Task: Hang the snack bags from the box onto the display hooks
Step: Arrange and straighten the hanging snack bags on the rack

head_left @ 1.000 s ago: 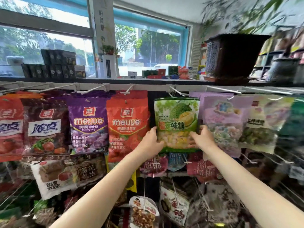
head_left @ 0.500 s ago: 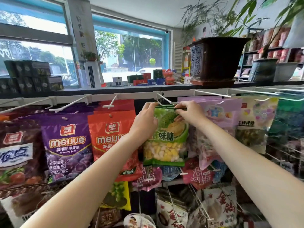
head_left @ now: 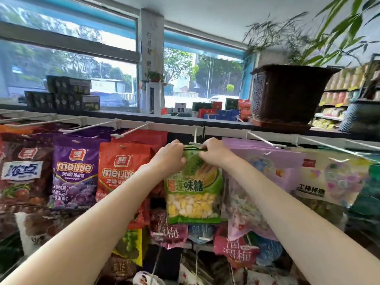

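At the hook, both hands (left hand, right hand) pinching bag.

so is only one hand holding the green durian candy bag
No, both the left hand and the right hand pinch the top edge of the green bag.

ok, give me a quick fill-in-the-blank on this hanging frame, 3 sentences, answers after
1. Both hands, left hand and right hand, pinch the top edge of the ____ durian candy bag.
2. The bag is held up at the tip of a white ____.
3. The orange jelly bag hangs directly to the right of the ____ jelly bag.

Missing words: green; hook; purple
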The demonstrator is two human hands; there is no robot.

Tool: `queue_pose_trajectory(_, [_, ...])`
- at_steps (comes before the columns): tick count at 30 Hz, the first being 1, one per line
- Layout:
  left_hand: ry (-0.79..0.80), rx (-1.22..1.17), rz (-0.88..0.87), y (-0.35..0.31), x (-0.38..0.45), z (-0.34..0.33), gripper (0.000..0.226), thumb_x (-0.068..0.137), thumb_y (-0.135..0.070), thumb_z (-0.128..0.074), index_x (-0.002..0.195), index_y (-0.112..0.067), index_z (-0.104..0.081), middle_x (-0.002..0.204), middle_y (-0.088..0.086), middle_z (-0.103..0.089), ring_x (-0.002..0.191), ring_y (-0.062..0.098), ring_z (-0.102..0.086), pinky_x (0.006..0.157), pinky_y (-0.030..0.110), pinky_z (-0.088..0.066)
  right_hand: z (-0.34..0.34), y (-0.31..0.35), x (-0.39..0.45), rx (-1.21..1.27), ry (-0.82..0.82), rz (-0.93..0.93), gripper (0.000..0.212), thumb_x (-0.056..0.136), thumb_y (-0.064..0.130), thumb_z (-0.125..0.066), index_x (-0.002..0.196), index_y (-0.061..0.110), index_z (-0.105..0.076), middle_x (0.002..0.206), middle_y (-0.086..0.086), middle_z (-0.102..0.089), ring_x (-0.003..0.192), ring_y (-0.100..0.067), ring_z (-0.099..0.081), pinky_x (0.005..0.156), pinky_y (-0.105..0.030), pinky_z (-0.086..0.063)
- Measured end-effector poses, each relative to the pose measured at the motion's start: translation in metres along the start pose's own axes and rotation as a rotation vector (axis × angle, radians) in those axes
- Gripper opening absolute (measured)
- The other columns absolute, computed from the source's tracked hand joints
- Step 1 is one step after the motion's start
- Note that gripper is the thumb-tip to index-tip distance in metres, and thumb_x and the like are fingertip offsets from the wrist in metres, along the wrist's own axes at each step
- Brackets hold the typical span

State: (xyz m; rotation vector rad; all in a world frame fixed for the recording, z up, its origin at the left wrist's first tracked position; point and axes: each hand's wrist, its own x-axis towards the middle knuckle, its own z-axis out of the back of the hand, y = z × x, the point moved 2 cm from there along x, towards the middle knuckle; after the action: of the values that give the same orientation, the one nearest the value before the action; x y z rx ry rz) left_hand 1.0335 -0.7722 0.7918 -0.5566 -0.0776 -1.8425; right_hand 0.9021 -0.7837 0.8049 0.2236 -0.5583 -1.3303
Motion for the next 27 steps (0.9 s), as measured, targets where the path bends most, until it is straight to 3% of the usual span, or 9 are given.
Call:
queue_pose_trajectory(3, [-0.016,-0.006,0.022,0.000,-0.004,0.004,0.028,0.087,-0.015,-0.052,0.107,0.003,-0.056,0.114,0.013,-0.052,0.102,0.031,-0.055,0.089,0.039,-0.044,0.005,-0.004,0.002,0.135,0.025,0.007,0.027,0.088,0.008,-0.048,0.095,-0.011,-0.065,0.095,-0.027,-0.068,0.086,-0.040,-0.067,0.076,-0.047,-0.056])
queue_pose_trajectory(8, [-0.061,-0.014,0.004,-0.006,-0.008,0.011,0.028,0.090,-0.015,-0.048,0.113,-0.001,-0.051,0.118,0.010,-0.047,0.099,0.030,-0.055,0.081,0.035,-0.041,0.019,-0.005,0.004,0.316,0.057,-0.072,0.027,0.092,0.005,-0.045,0.104,-0.014,-0.061,0.100,-0.020,-0.067,0.062,-0.025,-0.070,0.044,-0.023,-0.047])
queue_pose_trajectory(11, [-0.092,-0.007,-0.053,-0.013,-0.011,0.008,0.029,0.090,-0.013,-0.046,0.118,-0.004,-0.047,0.119,0.008,-0.047,0.099,0.030,-0.056,0.080,0.035,-0.042,0.020,-0.003,0.014,0.268,0.104,-0.143,0.026,0.095,0.010,-0.047,0.113,-0.005,-0.058,0.107,-0.022,-0.065,0.046,-0.013,-0.061,0.050,-0.023,-0.052])
queue_pose_trajectory(13, [-0.061,-0.003,-0.083,-0.015,-0.010,0.004,0.029,0.089,-0.013,-0.047,0.116,-0.005,-0.045,0.117,0.010,-0.049,0.099,0.032,-0.056,0.081,0.039,-0.046,0.019,0.000,0.018,0.218,0.152,-0.141,0.014,0.096,0.013,-0.048,0.093,0.004,-0.060,0.095,-0.016,-0.064,0.038,-0.008,-0.058,0.050,-0.022,-0.054])
queue_pose_trajectory(15, [-0.042,-0.034,-0.080,-0.014,-0.007,0.004,0.024,0.088,-0.012,-0.048,0.111,-0.005,-0.045,0.112,0.011,-0.052,0.099,0.033,-0.056,0.079,0.041,-0.047,0.017,0.005,0.018,0.171,0.207,-0.120,0.023,0.095,0.012,-0.052,0.073,0.008,-0.055,0.085,-0.009,-0.058,0.044,-0.008,-0.061,0.052,-0.023,-0.056])
queue_pose_trajectory(17, [-0.032,-0.058,-0.080,-0.012,-0.004,0.005,0.021,0.088,-0.011,-0.048,0.107,-0.005,-0.045,0.109,0.011,-0.054,0.098,0.031,-0.056,0.073,0.034,-0.042,0.015,0.005,0.018,0.200,0.218,-0.133,0.028,0.094,0.012,-0.054,0.067,0.006,-0.053,0.078,-0.007,-0.055,0.045,-0.008,-0.062,0.045,-0.022,-0.054])
queue_pose_trajectory(19, [-0.038,-0.063,-0.085,-0.011,-0.002,0.004,0.020,0.088,-0.011,-0.048,0.108,-0.006,-0.044,0.109,0.011,-0.054,0.096,0.029,-0.055,0.070,0.030,-0.037,0.013,0.003,0.019,0.240,0.208,-0.158,0.027,0.095,0.014,-0.054,0.070,0.005,-0.050,0.075,-0.008,-0.052,0.055,-0.015,-0.067,0.044,-0.025,-0.054])
queue_pose_trajectory(21, [-0.048,-0.080,-0.086,-0.011,-0.002,0.003,0.023,0.089,-0.012,-0.048,0.110,-0.007,-0.043,0.111,0.010,-0.052,0.093,0.025,-0.052,0.070,0.029,-0.035,0.009,0.001,0.018,0.244,0.201,-0.164,0.024,0.094,0.016,-0.056,0.073,0.007,-0.049,0.077,-0.009,-0.052,0.072,-0.026,-0.069,0.057,-0.033,-0.059])
queue_pose_trajectory(27, [-0.093,-0.148,-0.118,-0.008,-0.012,-0.001,0.033,0.089,-0.010,-0.047,0.121,-0.008,-0.037,0.120,0.009,-0.041,0.085,0.019,-0.045,0.072,0.024,-0.031,0.007,-0.004,0.010,0.339,0.054,-0.187,0.024,0.095,0.014,-0.045,0.085,-0.003,-0.057,0.080,-0.026,-0.066,0.061,-0.031,-0.070,0.062,-0.040,-0.056])
